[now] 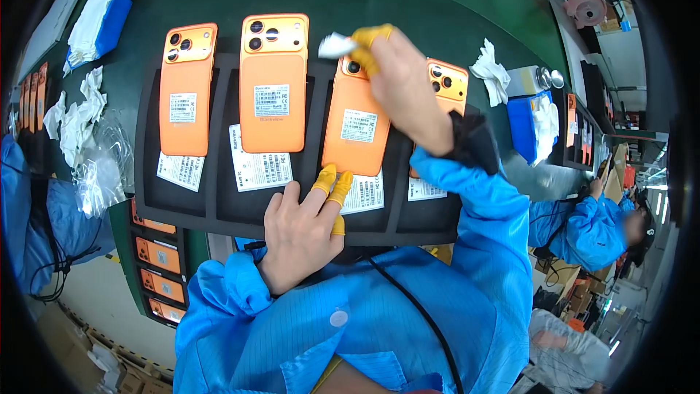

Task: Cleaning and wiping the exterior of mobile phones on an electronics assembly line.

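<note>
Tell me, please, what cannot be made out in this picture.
In the head view:
- Third phone from the left: part of its camera block, behind the right hand.
- Rightmost phone: its middle, behind the right wrist and sleeve.
- White wad in the right fingers: exact shape, blurred.
- Blue-clad person at left: cut off by the fisheye rim.

The person wears a blue striped smock (368, 292), pale button (338, 318) low centre, black cord (419, 308), yellow finger cots (326, 177), black wristband (475, 144) right of centre.
</note>
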The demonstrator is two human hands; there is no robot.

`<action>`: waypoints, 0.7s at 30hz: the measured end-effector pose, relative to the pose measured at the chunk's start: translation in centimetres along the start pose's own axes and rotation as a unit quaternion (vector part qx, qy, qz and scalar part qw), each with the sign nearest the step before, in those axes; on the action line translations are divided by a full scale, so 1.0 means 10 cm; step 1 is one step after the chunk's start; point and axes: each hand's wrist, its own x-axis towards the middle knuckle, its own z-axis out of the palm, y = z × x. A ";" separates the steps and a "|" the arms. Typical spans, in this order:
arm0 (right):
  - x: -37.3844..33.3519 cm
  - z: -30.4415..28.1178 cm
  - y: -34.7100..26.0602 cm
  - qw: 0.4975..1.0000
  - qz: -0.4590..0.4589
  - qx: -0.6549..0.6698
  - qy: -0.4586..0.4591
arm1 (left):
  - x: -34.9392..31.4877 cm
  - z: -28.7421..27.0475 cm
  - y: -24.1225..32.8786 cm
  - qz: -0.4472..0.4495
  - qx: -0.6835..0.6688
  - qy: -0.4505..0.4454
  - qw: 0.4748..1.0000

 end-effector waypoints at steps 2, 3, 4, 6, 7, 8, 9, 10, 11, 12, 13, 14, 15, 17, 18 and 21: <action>-0.21 -0.07 -0.14 0.997 -0.021 -0.012 -0.079 | 0.00 0.01 0.01 0.011 -0.005 0.010 1.000; -0.21 -0.07 -0.09 0.998 -0.025 -0.007 -0.060 | 0.00 0.02 0.01 0.011 -0.005 0.011 1.000; -0.19 -0.06 -0.01 0.999 -0.028 -0.002 -0.040 | 0.00 0.03 0.01 0.004 -0.002 0.009 1.000; -0.02 -0.11 0.09 0.999 0.037 -0.024 -0.009 | -0.04 0.02 0.01 -0.002 0.000 0.004 1.000; 0.00 -0.12 0.12 0.999 0.043 -0.018 0.001 | -0.05 0.02 0.00 -0.003 0.000 0.010 1.000; -0.02 -0.12 0.09 0.999 0.042 -0.020 0.002 | -0.03 0.03 -0.01 -0.004 -0.002 0.018 1.000; -0.11 -0.12 0.02 0.999 0.037 -0.022 -0.009 | -0.02 0.03 0.00 -0.003 -0.002 0.020 1.000; -0.22 -0.13 -0.05 0.999 0.032 -0.024 -0.019 | -0.01 0.03 0.00 -0.004 -0.002 0.018 1.000; -0.38 -0.15 -0.10 0.998 -0.015 -0.014 -0.056 | 0.00 0.03 0.01 -0.005 -0.002 0.017 1.000; -0.51 -0.15 -0.16 0.995 -0.039 0.011 -0.089 | 0.02 0.03 0.02 -0.004 -0.003 0.017 1.000; -0.51 -0.18 -0.13 0.995 -0.037 0.005 -0.095 | 0.03 0.03 0.02 -0.001 0.000 0.019 1.000; -0.50 -0.20 -0.12 0.994 -0.031 0.000 -0.102 | 0.03 0.02 0.03 0.003 0.001 0.018 1.000; -0.40 -0.18 -0.05 0.998 0.009 -0.011 -0.056 | 0.02 0.01 0.03 0.008 -0.001 0.013 1.000; -0.09 -0.23 0.10 0.997 0.067 -0.025 -0.002 | 0.03 -0.01 0.02 0.000 0.007 0.025 1.000; -0.08 -0.21 0.18 0.996 0.082 -0.035 -0.026 | 0.02 0.00 0.02 0.001 0.008 0.025 1.000; -0.23 -0.21 0.03 0.997 0.055 -0.023 -0.055 | 0.01 0.01 0.01 -0.012 0.003 0.028 1.000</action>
